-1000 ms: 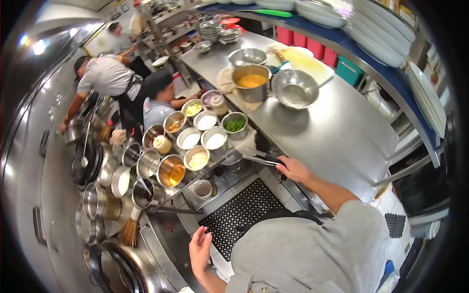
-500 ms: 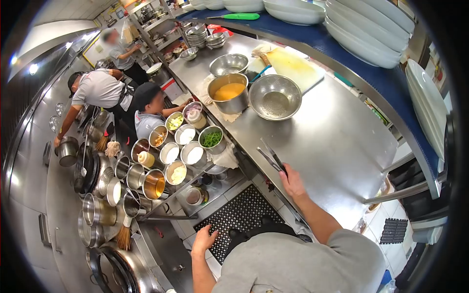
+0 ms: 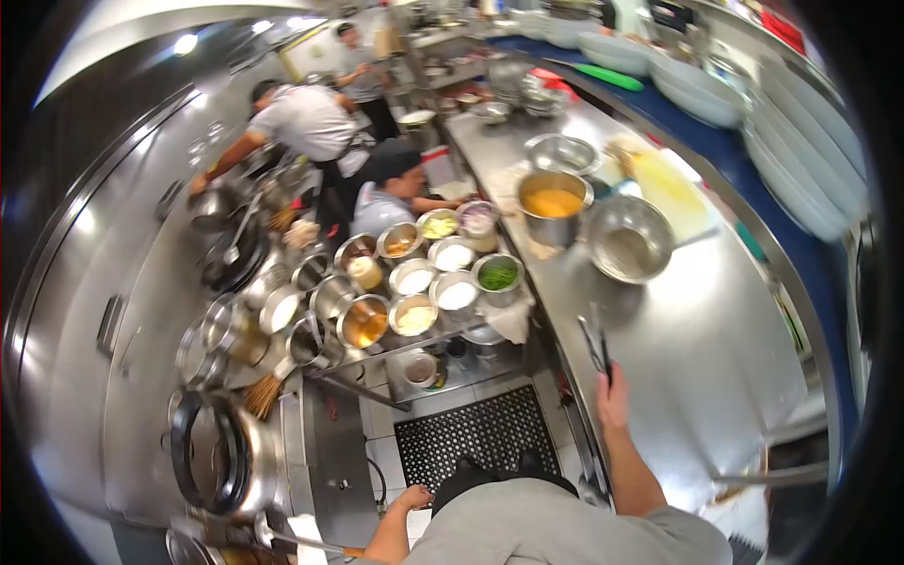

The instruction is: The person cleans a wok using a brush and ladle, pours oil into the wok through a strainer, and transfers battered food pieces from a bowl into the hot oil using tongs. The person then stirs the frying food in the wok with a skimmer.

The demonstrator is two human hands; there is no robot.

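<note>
Tongs [image 3: 605,358] — in the right hand [image 3: 614,403], fingers closed round the handle end; arms parted at the tips, pointing away over the steel table [image 3: 697,358]. Contact with the table: cannot tell. Left hand [image 3: 411,499] low, near the black mat [image 3: 476,433], fingers curled; cannot tell whether it grips anything.

Ahead of the tongs, on the table: steel bowl [image 3: 650,252], base dull, contents unclear. Just beside it, a deep pot [image 3: 554,231] of orange liquid. Behind these, a second bowl [image 3: 562,155] and a yellowed cutting board [image 3: 670,200].

Left of the table, clustered round tins: chopped greens [image 3: 498,275] nearest the table; three of white contents, too blurred to identify; one of pale yellow pieces [image 3: 415,317]; one of amber liquid [image 3: 365,327]. Further off — yellow-green pieces [image 3: 439,225], orange-brown pieces [image 3: 401,245], something purplish [image 3: 477,217]
</note>
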